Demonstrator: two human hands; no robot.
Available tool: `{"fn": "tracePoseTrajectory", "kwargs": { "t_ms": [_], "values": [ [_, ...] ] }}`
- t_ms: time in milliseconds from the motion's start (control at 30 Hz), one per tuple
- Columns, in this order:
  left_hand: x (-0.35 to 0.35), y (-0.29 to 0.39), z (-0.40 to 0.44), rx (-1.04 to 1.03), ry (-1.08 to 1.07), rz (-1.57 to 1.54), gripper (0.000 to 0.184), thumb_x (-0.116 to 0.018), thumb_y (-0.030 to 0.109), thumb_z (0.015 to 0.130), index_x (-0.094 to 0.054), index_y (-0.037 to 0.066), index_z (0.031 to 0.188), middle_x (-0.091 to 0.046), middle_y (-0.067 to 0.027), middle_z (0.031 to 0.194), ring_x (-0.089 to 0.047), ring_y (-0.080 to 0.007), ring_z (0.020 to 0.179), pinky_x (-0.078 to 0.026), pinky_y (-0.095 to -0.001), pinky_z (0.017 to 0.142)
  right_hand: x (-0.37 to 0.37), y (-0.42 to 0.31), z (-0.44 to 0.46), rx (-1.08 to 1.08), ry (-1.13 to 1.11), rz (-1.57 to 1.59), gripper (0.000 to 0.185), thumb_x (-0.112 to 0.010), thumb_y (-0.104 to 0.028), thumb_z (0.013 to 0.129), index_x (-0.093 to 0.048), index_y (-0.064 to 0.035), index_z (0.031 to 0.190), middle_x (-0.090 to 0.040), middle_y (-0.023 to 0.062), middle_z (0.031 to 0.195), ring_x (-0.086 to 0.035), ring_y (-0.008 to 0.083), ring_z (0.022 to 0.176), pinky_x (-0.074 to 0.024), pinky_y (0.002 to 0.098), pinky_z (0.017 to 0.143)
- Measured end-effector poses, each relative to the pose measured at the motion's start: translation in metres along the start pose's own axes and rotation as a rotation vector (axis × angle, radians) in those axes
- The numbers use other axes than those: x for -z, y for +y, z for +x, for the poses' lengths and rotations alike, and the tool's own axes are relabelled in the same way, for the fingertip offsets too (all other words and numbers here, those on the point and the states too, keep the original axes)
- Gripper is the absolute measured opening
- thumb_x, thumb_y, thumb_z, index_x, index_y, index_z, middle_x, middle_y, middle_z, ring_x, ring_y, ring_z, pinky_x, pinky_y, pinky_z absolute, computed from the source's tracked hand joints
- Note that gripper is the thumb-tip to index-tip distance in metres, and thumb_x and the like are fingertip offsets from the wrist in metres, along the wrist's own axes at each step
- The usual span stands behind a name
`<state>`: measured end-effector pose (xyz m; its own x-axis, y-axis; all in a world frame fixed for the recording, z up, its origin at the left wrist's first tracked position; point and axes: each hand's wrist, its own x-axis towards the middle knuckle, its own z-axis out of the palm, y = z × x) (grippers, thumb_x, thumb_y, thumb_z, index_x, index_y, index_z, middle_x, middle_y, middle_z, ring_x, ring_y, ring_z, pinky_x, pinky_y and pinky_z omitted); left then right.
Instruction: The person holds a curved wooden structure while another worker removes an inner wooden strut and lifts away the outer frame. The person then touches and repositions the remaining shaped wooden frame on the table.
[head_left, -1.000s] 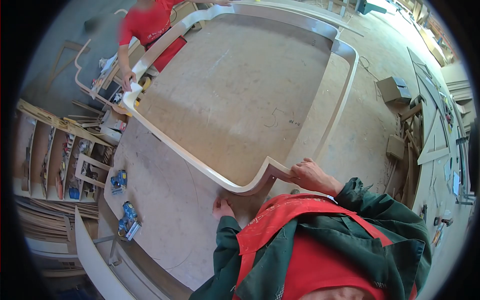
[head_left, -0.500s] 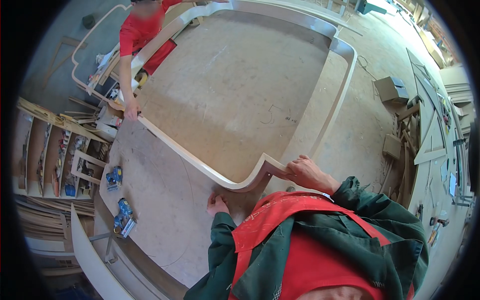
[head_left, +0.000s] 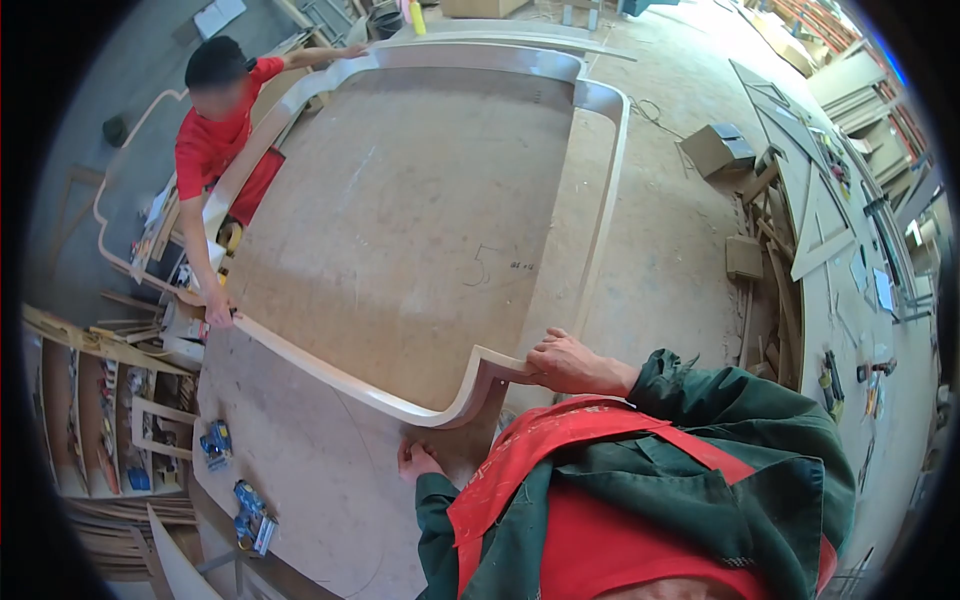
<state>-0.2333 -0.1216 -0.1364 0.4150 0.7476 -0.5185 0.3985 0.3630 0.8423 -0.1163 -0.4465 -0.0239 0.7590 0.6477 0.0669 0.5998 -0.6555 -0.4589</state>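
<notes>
Large pale wooden frame with rounded, stepped corners (head_left: 470, 57) rested on the broad, pale sheet-topped bench (head_left: 300, 480), its near right corner closest to me. I had the right hand (head_left: 565, 362) closed round the stepped part of that corner, so the frame reached away from this grip toward the left and the far side. Its near rail ran slantwise from the rounded bend out to the left; with the lens curving everything, I could not judge which axis was longer. My left hand (head_left: 418, 460) was just on the near side of the bend, fingers curled, seemingly apart from the rail; I could not tell whether it held anything. Of the two, the right was nearer, being in contact.

At far left a co-worker in red (head_left: 215, 150) had one hand (head_left: 220, 308) at the near rail's left end and the other toward the far left corner, so that side was taken. Two blue power tools (head_left: 253, 517) lay near left on the bench, apart from the frame. Beyond its right side stood a brown cardboard box (head_left: 717, 150).
</notes>
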Motion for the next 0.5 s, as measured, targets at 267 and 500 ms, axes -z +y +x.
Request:
{"fn": "tracePoseTrajectory", "kwargs": {
  "t_ms": [267, 500],
  "values": [
    [-0.002, 0.003, -0.003, -0.006, -0.015, 0.072, 0.035, -0.054, 0.000, 0.084, -0.061, 0.006, 0.117, -0.063, -0.0063, 0.083, -0.056, -0.0139, 0.061, -0.047, -0.0252, 0.051, -0.002, 0.001, 0.000, -0.050, -0.037, 0.012, 0.026, -0.059, -0.028, 0.087, -0.061, -0.0060, 0.075, -0.063, 0.0119, 0.071, -0.062, 0.0304, 0.076, -0.0422, 0.0416, 0.084],
    [-0.001, 0.004, -0.008, -0.018, 0.023, 0.118, 0.034, -0.054, 0.000, 0.083, -0.061, 0.005, 0.116, -0.063, -0.0072, 0.085, -0.055, -0.0147, 0.060, -0.048, -0.0268, 0.054, -0.017, 0.008, 0.000, -0.099, -0.062, 0.055, 0.024, -0.061, -0.028, 0.084, -0.064, -0.0050, 0.077, -0.064, 0.0125, 0.073, -0.064, 0.0309, 0.080, -0.0438, 0.0431, 0.080]
  ]
}}
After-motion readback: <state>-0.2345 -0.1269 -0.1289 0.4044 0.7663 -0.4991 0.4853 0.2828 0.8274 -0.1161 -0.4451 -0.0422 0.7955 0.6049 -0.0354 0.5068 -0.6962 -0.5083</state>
